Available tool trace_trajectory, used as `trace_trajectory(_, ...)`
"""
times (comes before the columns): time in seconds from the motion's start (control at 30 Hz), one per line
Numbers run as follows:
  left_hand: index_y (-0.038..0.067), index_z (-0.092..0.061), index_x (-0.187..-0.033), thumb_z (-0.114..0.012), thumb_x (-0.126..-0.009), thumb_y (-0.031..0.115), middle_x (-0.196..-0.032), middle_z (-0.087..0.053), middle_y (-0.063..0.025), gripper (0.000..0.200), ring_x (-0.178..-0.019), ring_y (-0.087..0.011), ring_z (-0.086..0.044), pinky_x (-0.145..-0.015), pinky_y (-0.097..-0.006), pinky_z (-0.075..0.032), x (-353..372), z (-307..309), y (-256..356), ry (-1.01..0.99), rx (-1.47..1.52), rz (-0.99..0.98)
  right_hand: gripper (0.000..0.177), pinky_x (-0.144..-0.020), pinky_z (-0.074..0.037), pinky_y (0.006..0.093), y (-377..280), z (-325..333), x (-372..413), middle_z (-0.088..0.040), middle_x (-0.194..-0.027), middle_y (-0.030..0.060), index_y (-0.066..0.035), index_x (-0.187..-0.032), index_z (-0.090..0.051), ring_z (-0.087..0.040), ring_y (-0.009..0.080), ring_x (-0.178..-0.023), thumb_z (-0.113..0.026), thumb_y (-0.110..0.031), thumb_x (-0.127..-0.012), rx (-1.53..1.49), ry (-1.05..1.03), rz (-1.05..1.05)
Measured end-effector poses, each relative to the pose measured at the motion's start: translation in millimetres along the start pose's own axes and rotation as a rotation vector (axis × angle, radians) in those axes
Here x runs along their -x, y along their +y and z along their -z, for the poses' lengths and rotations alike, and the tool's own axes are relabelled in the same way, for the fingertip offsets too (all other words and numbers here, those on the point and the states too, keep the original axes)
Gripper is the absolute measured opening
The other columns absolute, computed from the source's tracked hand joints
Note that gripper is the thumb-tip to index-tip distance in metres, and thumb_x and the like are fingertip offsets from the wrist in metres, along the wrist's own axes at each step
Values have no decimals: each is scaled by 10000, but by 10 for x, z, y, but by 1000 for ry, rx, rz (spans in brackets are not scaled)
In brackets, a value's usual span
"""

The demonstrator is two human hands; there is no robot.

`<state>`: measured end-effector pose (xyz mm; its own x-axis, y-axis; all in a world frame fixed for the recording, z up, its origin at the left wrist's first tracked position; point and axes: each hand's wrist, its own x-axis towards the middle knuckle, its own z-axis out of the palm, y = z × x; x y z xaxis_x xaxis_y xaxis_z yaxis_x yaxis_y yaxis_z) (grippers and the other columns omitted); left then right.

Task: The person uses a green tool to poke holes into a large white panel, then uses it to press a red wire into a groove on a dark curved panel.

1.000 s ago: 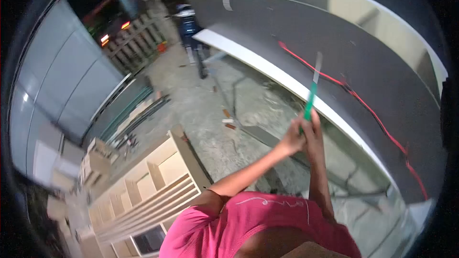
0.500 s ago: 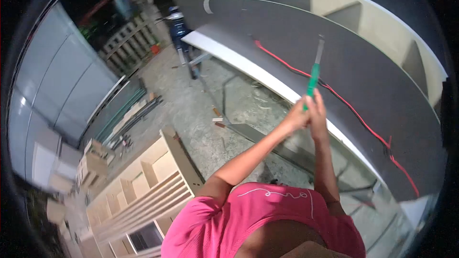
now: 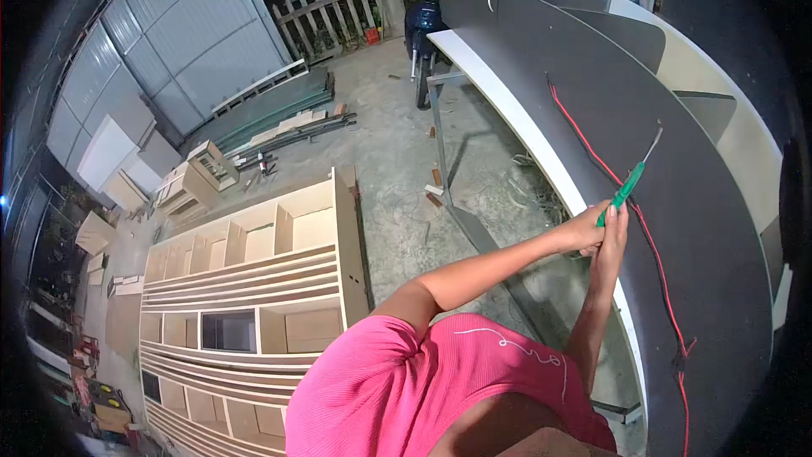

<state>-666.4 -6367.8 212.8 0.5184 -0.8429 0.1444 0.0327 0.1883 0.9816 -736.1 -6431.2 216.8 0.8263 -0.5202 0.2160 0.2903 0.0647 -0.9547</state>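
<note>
A screwdriver (image 3: 625,189) with a green handle and thin metal shaft points up and away, over a dark grey panel (image 3: 575,51). My left hand (image 3: 582,229) is closed at the lower end of its handle. Beside it, my right hand (image 3: 615,233) is also closed, its fingers pressed against the same handle end. Both hands are together near the panel's white front edge (image 3: 506,118). A red wire (image 3: 584,137) runs along the panel and passes behind the handle. Near its lower part a short branch of wire (image 3: 689,345) sticks out.
A pale wooden shelf unit (image 3: 317,224) with many compartments lies on the concrete floor at left. Behind it are stacked boards and strips (image 3: 279,127). A motorbike (image 3: 423,21) stands beyond the panel's far end. Grey metal supports (image 3: 441,144) stand under the panel.
The camera view has turned left, so the panel, motorbike and shelf unit sit differently in the picture. Both hands stay on the screwdriver, which now leans further right and appears lower.
</note>
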Motion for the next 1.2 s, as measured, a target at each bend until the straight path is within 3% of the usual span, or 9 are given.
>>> trace_trajectory(0.37, 57, -224, -1299, -442, -878, 170, -641, -419, -5, 487, -454, -75, -402, -344, -222, -319, 8, -304, -103, 17, 14, 0, 564, -360, -362, 178, 15, 303, 56, -558, -931, 96, -17, -1327, -329, -514, 50, -563, -480, -366, -911, -36, -47, -7)
trace_trajectory(0.53, 47, -309, -1257, -470, -867, 162, -713, -482, -55, 437, -539, -124, -493, -369, -252, -376, 11, -424, -81, 117, -53, -60, 570, -353, -348, 173, 77, 457, -6, -539, -893, 67, -21, -1328, -330, -487, 38, -541, -494, -367, -906, -77, -66, -59)
trace_trajectory(0.63, 57, -302, -1287, -478, -857, 148, -737, -487, -60, 474, -588, -136, -513, -410, -257, -400, 51, -499, -12, 141, -126, 32, 383, -453, -379, 175, -15, 458, 73, -527, -865, 54, -35, -1231, -394, -508, 51, -645, -424, -291, -947, -83, -94, 15)
trace_trajectory(0.7, 68, -249, -1313, -464, -872, 147, -694, -465, -35, 497, -523, -104, -463, -378, -235, -360, 25, -526, -82, 128, -108, 8, 552, -352, -334, 179, -79, 466, 134, -491, -830, 24, -15, -1314, -345, -451, 23, -514, -493, -359, -909, -99, -105, 25)
trace_trajectory(0.83, 79, -248, -1282, -462, -886, 154, -651, -438, -6, 455, -463, -68, -410, -347, -213, -314, -21, -587, -172, 119, -17, -52, 541, -341, -310, 175, 29, 577, 66, -482, -818, 13, -11, -1305, -358, -423, 10, -481, -491, -356, -910, -86, -71, 33)
trace_trajectory(0.93, 69, -292, -1236, -458, -866, 114, -661, -451, -29, 407, -462, -91, -429, -344, -232, -329, -66, -617, -262, 123, 17, -37, 556, -481, -414, 189, 32, 715, 41, -511, -920, 48, -3, -1309, -355, -509, 50, -624, -506, -353, -905, -38, -129, -33)
trace_trajectory(1.0, 43, -317, -1226, -460, -854, 106, -675, -476, -55, 404, -450, -108, -452, -325, -248, -350, -102, -649, -320, 141, 43, -66, 585, -720, -451, 243, 174, 809, -60, -505, -1062, 96, 5, -1318, -341, -529, 110, -862, -524, -357, -896, -62, -150, -9)
trace_trajectory(1.1, 34, -327, -1205, -464, -856, 113, -683, -480, -53, 382, -453, -95, -451, -325, -243, -348, -108, -673, -329, 138, 39, -51, 610, -885, -387, 288, 189, 868, -59, -457, -1198, 135, 9, -1328, -329, -463, 157, -1057, -538, -357, -888, -23, -130, -66)
trace_trajectory(1.2, 32, -337, -1173, -471, -860, 132, -665, -474, -47, 355, -434, -85, -426, -324, -231, -326, -61, -707, -312, 140, 72, -98, 617, -814, -430, 270, 117, 836, 9, -486, -1179, 145, 11, -1331, -326, -498, 168, -1029, -539, -359, -886, 9, -115, -64)
